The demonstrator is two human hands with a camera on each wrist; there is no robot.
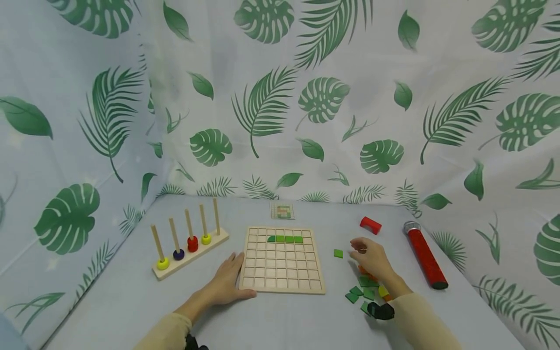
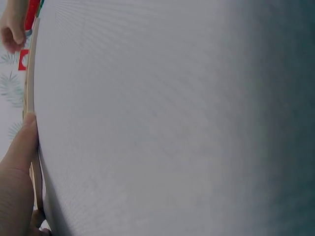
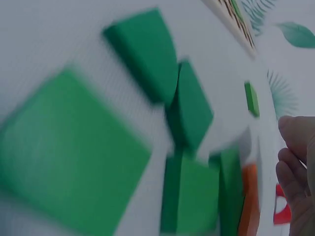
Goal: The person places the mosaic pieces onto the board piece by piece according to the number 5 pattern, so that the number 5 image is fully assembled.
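Note:
My left hand (image 1: 226, 279) rests on the table at the near left corner of a wooden grid board (image 1: 280, 290). Its fingers lie along the left edge and the thumb touches the front edge. A row of green tiles (image 1: 289, 239) sits in one upper row of the board. Over a loose pile of green tiles (image 1: 368, 293), my right hand (image 1: 372, 257) hovers with loosely bent fingers; nothing shows between them. A single green square tile (image 1: 338, 253) lies left of that hand. Orange and yellow pieces (image 1: 383, 291) are partly hidden under the right wrist.
On the left stands a peg stacker (image 1: 192, 255) with yellow, blue and red beads. A small pattern card (image 1: 283, 211) lies behind the board. To the right are a red arch block (image 1: 370, 225) and a red tube (image 1: 425, 255). Leaf-print cloth (image 1: 280, 112) hangs behind.

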